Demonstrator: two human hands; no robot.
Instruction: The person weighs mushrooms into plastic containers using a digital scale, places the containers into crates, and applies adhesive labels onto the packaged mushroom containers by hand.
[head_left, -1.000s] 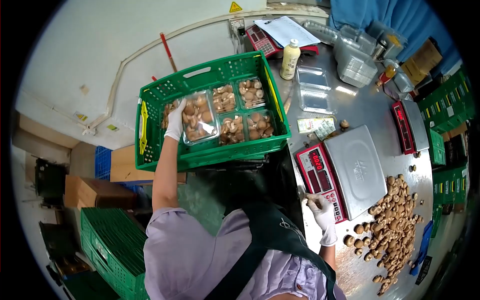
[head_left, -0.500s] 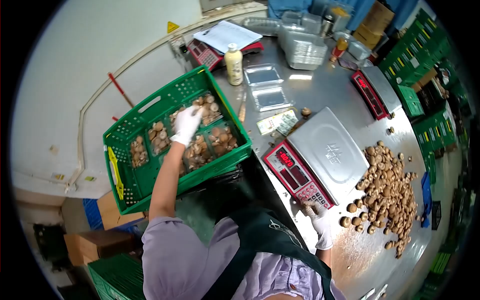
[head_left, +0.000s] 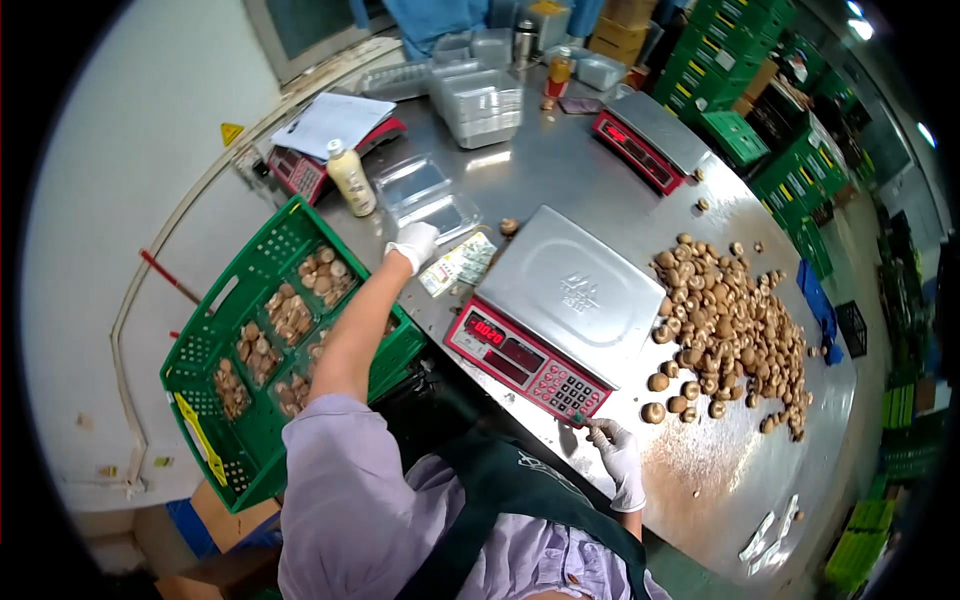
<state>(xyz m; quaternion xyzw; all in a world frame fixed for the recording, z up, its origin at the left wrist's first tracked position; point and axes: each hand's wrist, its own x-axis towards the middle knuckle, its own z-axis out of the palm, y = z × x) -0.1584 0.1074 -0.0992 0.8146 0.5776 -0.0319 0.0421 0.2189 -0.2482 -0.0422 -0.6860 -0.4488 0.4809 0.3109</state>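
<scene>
"First the left hand (head_left: 413,245): where, and how held?"

"Gloved in white, reaching across a steel table (head_left: 560,170) to the near edge of an open see-through container (head_left: 428,198). Fingers curled; impossible to tell whether pinching the plastic or merely touching."

"And that container?"

"Lying flat on the table in two shallow halves, just right of a pale yellow bottle (head_left: 350,178). Near the hand, toward a red-fronted scale (head_left: 570,290), some printed slips (head_left: 462,263)."

"Now the right hand (head_left: 617,460)?"

"Also gloved in white, at the scale's near right corner. Fingers bent, tips drawn close together; too small to tell whether pinching anything."

"Any mushrooms?"

"Yes, in a loose brown pile (head_left: 735,320) right of the scale, straight on the table. More at left, in see-through packs (head_left: 290,315) inside a green crate (head_left: 195,345), partly hidden behind the left forearm (head_left: 355,335)."

"Farther back?"

"Beyond the container, a stack of see-through tubs (head_left: 480,105); to its right, a second scale (head_left: 640,150) with lit red digits."
</scene>
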